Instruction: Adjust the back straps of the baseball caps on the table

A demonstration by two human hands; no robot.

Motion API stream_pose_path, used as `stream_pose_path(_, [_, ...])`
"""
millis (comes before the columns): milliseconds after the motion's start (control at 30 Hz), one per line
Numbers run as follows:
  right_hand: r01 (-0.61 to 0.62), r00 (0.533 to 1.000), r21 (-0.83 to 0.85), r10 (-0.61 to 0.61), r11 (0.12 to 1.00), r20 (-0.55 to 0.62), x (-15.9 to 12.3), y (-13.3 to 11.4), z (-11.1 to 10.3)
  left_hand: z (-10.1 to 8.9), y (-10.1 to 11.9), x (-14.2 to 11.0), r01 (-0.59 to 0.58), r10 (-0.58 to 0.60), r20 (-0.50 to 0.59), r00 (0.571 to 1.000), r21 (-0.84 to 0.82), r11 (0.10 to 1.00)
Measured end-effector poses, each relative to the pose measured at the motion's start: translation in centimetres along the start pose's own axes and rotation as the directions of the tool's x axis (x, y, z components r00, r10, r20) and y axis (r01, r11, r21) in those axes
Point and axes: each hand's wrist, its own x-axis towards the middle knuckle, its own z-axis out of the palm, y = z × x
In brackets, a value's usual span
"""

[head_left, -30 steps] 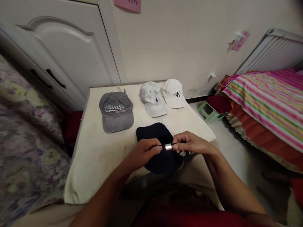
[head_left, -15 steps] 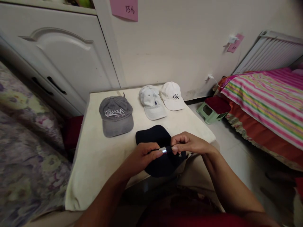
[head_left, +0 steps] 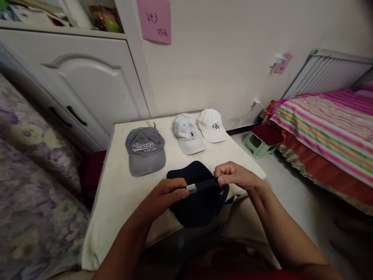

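Note:
A dark navy baseball cap (head_left: 194,212) lies at the table's near edge with its back strap toward me. My left hand (head_left: 169,192) pinches the strap at its silver metal buckle (head_left: 191,189), thumb on top. On the other side, my right hand (head_left: 234,175) pinches the strap's right part between thumb and fingers. Between both hands the dark strap (head_left: 206,184) is stretched straight across the cap's opening. Beyond it rest a grey cap with "Always" lettering (head_left: 145,151), a pale cap with a small dark emblem (head_left: 188,133) and a white cap with black letters (head_left: 211,125).
The caps lie on a table with a cream cloth (head_left: 112,217). Behind it are a white cabinet (head_left: 84,77) and a wall with a pink note (head_left: 154,19). A green stool (head_left: 259,142) and a bed with a striped cover (head_left: 326,120) stand right; a floral curtain (head_left: 35,175) hangs left.
My hands have moved apart, my left hand going left with the buckle. More of the strap shows between them. The view has tilted slightly upward.

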Motion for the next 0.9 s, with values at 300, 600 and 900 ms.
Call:
stream_pose_path(300, [-0.001, 0.999, 0.104, -0.003, 0.995, 0.041, 0.0, -3.3, 0.8, 0.0, 0.8, -2.0, -0.029, 0.029, -0.006, 1.0, -0.298, 0.954])
stream_pose_path(600, [0.016, 0.998, 0.293, -0.031, 0.956, 0.047, 0.5, -3.4, 0.7, 1.1, 1.2, -2.2, -0.027, 0.056, 0.029, 0.998, -0.602, 0.798])
stream_pose_path(900, [-0.085, 0.957, 0.477, -0.062, 0.875, 0.283, 0.4, -3.9, 1.5, 2.8, 2.0, -3.5, -0.045, 0.021, -0.043, 0.999, -0.711, 0.701])
